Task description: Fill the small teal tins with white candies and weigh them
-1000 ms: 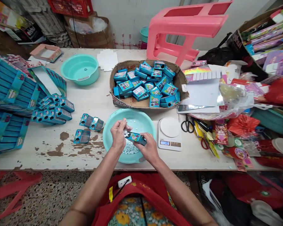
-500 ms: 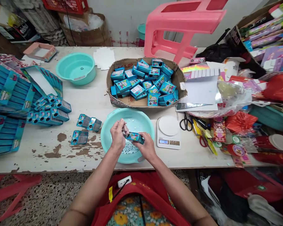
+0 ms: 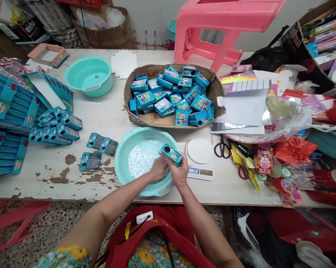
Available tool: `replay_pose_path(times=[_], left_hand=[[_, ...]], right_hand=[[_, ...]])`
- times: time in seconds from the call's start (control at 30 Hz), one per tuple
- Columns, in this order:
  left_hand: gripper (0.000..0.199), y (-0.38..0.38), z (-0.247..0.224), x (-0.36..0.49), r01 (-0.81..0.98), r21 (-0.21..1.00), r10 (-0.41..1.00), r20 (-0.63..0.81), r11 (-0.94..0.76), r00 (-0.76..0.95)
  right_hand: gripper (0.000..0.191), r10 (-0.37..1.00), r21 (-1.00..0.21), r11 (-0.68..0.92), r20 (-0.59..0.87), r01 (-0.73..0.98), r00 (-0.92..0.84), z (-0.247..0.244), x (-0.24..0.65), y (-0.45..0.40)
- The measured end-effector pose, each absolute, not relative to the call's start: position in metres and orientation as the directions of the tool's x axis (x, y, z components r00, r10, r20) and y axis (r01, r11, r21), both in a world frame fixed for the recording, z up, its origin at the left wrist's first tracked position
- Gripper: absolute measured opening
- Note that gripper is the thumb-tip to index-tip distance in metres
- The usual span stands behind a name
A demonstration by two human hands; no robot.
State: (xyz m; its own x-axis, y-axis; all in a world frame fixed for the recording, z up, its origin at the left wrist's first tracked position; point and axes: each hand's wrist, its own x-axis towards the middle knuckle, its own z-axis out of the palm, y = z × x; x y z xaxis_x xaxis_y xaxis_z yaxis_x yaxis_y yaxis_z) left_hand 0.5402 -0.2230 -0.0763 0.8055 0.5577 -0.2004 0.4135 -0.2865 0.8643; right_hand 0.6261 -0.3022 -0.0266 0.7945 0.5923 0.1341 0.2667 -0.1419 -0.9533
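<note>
My right hand (image 3: 180,172) grips a small blue candy box (image 3: 170,154) over the right side of a turquoise basin (image 3: 122,163). The box is tilted, with a dark round spot on its near-left end. My left hand (image 3: 158,169) is down inside the basin, just left of my right hand; its fingertips are hidden. Small white candies (image 3: 138,162) lie spread over the basin floor. Left of the basin rest a few similar blue boxes (image 3: 90,161). Behind it, a cut-down cardboard carton (image 3: 159,120) holds a heap of blue boxes.
A white kitchen scale (image 3: 200,173) stands right of the basin, with black scissors (image 3: 222,148) beyond it. Stacked blue boxes (image 3: 69,132) and a second turquoise basin (image 3: 102,87) are at left. A pink stool (image 3: 181,41) stands behind the carton. Mixed packaging crowds the right side.
My left hand has gone from the box's end down into the basin, toward the right. My right hand has raised the box slightly and turned it. The view has shifted a little.
</note>
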Motion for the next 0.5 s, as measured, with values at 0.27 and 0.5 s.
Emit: replay_pose_path(times=[0.27, 0.5], left_hand=[[0.038, -0.204, -0.05, 0.45, 0.241, 0.507, 0.025, -0.397, -0.828, 0.918], [0.014, -0.184, -0.053, 0.434, 0.608, 0.555, 0.391, -0.468, -0.568, 0.793]], right_hand=[[0.036, 0.606, -0.883, -0.252, 0.175, 0.396, 0.776, -0.038, 0.626, -0.301], [0.041, 0.642, -0.925, -0.239, 0.077, 0.295, 0.763, -0.021, 0.616, -0.301]])
